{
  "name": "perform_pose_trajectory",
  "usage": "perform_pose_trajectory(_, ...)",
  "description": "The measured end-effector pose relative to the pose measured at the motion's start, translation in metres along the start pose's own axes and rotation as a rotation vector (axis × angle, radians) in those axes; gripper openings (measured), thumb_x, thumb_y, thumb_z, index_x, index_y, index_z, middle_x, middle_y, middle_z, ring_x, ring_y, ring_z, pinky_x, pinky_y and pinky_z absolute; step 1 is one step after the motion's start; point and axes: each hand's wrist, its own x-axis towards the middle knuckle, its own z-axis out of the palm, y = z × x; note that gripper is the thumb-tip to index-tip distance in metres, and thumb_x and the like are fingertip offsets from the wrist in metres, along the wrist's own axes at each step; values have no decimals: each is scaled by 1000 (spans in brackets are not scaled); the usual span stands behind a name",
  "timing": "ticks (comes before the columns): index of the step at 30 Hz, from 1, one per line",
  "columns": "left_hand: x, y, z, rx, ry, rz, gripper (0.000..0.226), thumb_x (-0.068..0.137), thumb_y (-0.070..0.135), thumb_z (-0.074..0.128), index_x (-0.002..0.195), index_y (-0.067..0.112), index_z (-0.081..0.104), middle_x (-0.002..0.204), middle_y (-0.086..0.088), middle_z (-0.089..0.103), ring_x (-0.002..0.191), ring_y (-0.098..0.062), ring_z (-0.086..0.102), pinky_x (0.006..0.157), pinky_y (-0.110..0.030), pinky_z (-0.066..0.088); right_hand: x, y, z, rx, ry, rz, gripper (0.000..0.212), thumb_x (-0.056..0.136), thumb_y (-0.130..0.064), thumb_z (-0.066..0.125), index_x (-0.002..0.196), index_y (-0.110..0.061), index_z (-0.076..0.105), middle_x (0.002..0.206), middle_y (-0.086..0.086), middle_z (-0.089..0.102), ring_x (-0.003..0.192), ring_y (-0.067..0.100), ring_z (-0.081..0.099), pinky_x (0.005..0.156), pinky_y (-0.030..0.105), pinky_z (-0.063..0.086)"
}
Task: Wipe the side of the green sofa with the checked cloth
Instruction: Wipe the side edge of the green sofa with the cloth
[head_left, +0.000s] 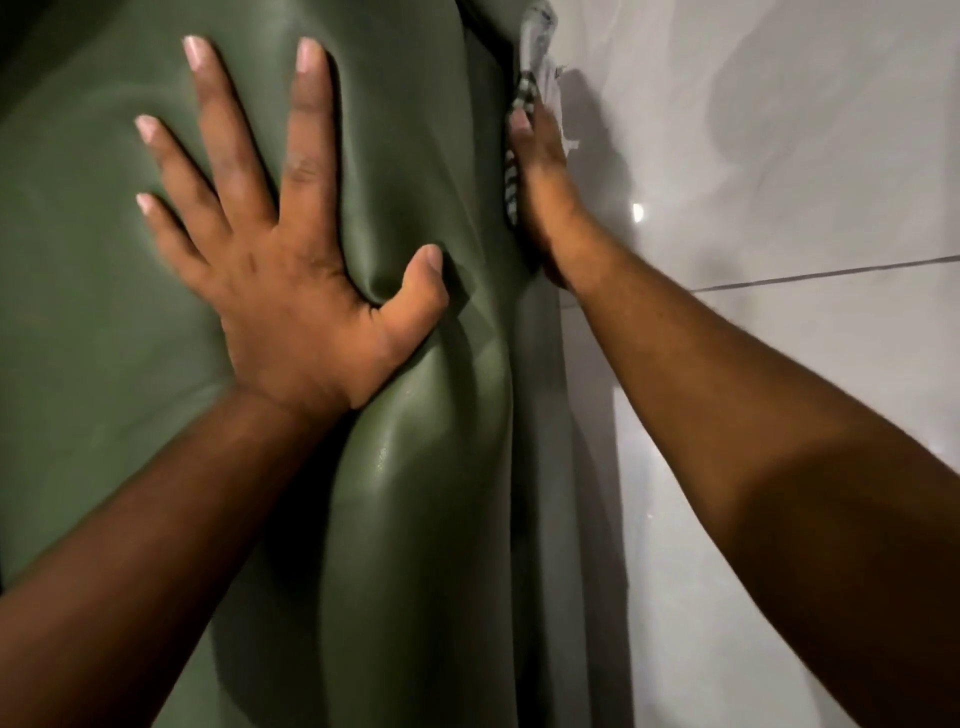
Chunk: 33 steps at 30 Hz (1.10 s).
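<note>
Mid-wipe: right hand (540, 171) pressed the striped checked cloth (522, 98) flat against the glossy green leather sofa (426, 467) side, at 1 o'clock. Left hand (280, 249), fingers splayed wide and gripping nothing, braced the cushion. Next move probably called for dragging the cloth along that side panel.

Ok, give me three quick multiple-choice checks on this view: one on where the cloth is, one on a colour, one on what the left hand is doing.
1. Where is the checked cloth?
A. Under the left hand
B. Between the right hand and the sofa's side
C. Lying on the floor tiles

2. What colour is the sofa?
A. Brown
B. Green
C. Grey

3. What is the left hand doing?
A. Pressed flat on the sofa, fingers spread
C. Closed in a fist around the cloth
B. Raised clear of the sofa

Answers: 1 B, the checked fabric shows along the edge of the right hand against the sofa's side. 2 B, the smooth upholstery is olive green beside the pale floor tiles. 3 A, the palm and fingers lie open on the cushion and the thumb dents it.
</note>
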Motion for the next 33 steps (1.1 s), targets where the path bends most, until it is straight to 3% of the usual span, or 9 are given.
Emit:
perform_pose_trajectory(7, -1, 3, 1, 33, 3, -28, 99, 74, 77, 39, 157, 29, 13, 166, -20, 6, 150, -51, 3, 117, -68, 8, -145, 78, -13, 320, 71, 446, 43, 105, -29, 36, 142, -8, 40, 143, 31, 47, 126, 40, 51, 101, 45, 46)
perform_pose_trajectory(10, -1, 0, 2, 48, 11, -19, 97, 74, 75, 41, 156, 32, 12, 166, -19, 5, 150, -52, 3, 116, -68, 9, -194, 111, -16, 268, 23, 448, 53, 102, -44, 39, 150, -23, 32, 154, 12, 41, 139, 30, 43, 119, 51, 32)
perform_pose_trajectory(13, -2, -2, 2, 84, -12, -33, 95, 75, 75, 39, 156, 35, 9, 167, -18, 4, 149, -53, 3, 116, -69, 10, -203, 115, -13, 312, 89, 365, 40, 104, -32, 40, 144, -24, 42, 148, 6, 50, 133, 24, 47, 116, 40, 34)
perform_pose_trajectory(17, -6, 6, -11, 152, -107, -77, 91, 81, 73, 35, 156, 36, 1, 167, -17, -2, 149, -54, 3, 116, -70, 13, -262, 108, -15, 160, 180, 473, 28, 104, -26, 44, 126, -25, 61, 94, 1, 68, 82, 20, 66, 72, 27, 50)
perform_pose_trajectory(19, -10, 14, -21, 148, -176, -119, 89, 85, 70, 38, 156, 36, -5, 167, -16, -7, 149, -53, 0, 118, -68, 12, -283, 83, -31, 297, 194, 582, 22, 103, -27, 44, 108, -17, 62, 62, 1, 56, 48, 16, 54, 46, 23, 46)
perform_pose_trajectory(21, -12, 20, -29, 73, -256, -169, 88, 89, 67, 40, 155, 37, -10, 166, -14, -13, 150, -50, -5, 120, -65, 8, -286, 50, -55, 433, 239, 592, 28, 102, -25, 44, 117, -9, 61, 88, 11, 66, 74, 27, 66, 72, 36, 56)
perform_pose_trajectory(24, -13, 18, -45, -85, -456, -208, 85, 92, 66, 41, 155, 36, -8, 166, -12, -14, 152, -44, -8, 122, -60, 5, -289, -5, -92, 593, 213, 564, 38, 102, -25, 38, 132, -10, 56, 126, 14, 65, 111, 34, 62, 105, 49, 44)
perform_pose_trajectory(28, -78, 20, -83, -367, -514, -346, 75, 94, 62, 43, 156, 32, 13, 167, -14, 2, 153, -40, 3, 125, -53, 11, -319, -80, -115, 688, 127, 546, 45, 102, -33, 37, 135, -9, 55, 137, 17, 61, 125, 36, 57, 111, 52, 40)
perform_pose_trajectory(33, -222, 41, -157, -559, -551, -709, 83, 84, 77, 40, 154, 42, 14, 168, -9, 4, 154, -35, 4, 125, -55, 11, -388, -157, -101, 643, -8, 508, 44, 102, -34, 37, 135, -11, 56, 138, 16, 60, 127, 35, 57, 112, 55, 39)
